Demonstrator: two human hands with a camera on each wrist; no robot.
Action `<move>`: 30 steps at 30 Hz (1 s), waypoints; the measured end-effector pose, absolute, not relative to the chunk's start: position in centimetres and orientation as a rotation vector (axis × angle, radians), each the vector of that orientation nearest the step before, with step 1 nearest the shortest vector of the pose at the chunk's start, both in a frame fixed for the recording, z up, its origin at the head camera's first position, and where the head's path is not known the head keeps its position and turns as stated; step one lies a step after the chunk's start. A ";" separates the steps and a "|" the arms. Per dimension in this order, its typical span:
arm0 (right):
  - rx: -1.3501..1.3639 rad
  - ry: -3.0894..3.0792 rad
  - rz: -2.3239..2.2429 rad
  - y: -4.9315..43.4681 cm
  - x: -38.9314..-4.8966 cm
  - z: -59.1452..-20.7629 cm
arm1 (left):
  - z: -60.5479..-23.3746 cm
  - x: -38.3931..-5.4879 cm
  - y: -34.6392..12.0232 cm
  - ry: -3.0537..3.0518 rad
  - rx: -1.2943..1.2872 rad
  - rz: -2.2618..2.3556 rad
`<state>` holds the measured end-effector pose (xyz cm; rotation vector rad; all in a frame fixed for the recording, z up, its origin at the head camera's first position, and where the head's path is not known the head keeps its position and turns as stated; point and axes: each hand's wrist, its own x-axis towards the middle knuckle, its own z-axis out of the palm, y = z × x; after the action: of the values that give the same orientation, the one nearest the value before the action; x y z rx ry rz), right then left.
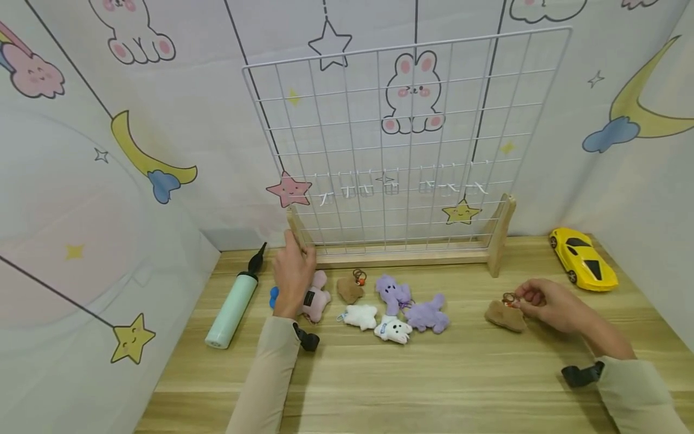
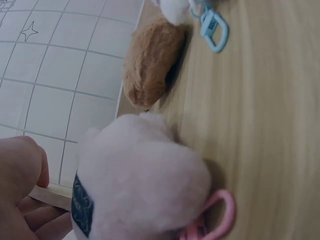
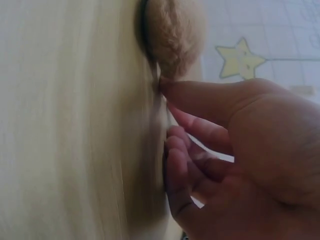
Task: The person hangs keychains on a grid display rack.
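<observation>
Head view: The right hand pinches the cord of the right brown plush, which lies on the right part of the table. The yellow car is behind this hand, near the wall. The left hand grips the left foot of the wooden stand, which carries an upright wire grid with a row of small hooks. Beneath the left hand are the pink plush and a blue item, both partly hidden; the pump lies to their left. In front of the stand lie the left brown plush, two white plushes and two purple plushes.

Left wrist view: The pink plush with its pink clip fills the foreground, the left brown plush just beyond it. A blue clip lies farther off. The hand, cut by the frame, has its fingers about the wood.

Right wrist view: Thumb and index finger meet beside the right brown plush; the other fingers are bent close to the tabletop. The cord is not discernible here.
</observation>
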<state>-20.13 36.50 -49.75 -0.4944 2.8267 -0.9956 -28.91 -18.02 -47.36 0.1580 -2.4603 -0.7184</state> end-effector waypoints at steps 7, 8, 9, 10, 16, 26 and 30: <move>-0.505 2.837 -0.986 36.3 -19.9 -49.8 | -47.6 -28.9 -17.7 -2.426 0.198 -0.703; -0.503 2.837 -0.985 36.2 -19.9 -49.8 | -47.6 -28.9 -17.6 -2.427 0.206 -0.705; -0.503 2.835 -0.985 36.2 -19.8 -49.8 | -47.7 -28.9 -17.6 -2.428 0.213 -0.707; -0.508 2.836 -0.984 36.2 -19.8 -49.8 | -47.7 -28.9 -17.6 -2.430 0.220 -0.710; -0.479 2.780 -1.069 35.7 -20.0 -48.5 | -47.6 -29.0 -17.5 -2.444 0.239 -0.726; -0.458 2.936 -1.352 32.5 -20.4 -43.2 | -47.5 -29.0 -17.3 -2.436 0.247 -0.733; -0.425 2.962 -1.538 31.0 -20.8 -41.8 | -47.6 -28.9 -17.3 -2.428 0.257 -0.733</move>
<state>-20.78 30.99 -41.82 -0.4254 2.9616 -1.5382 -28.86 -17.35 -47.59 0.2569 -2.4281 -0.7335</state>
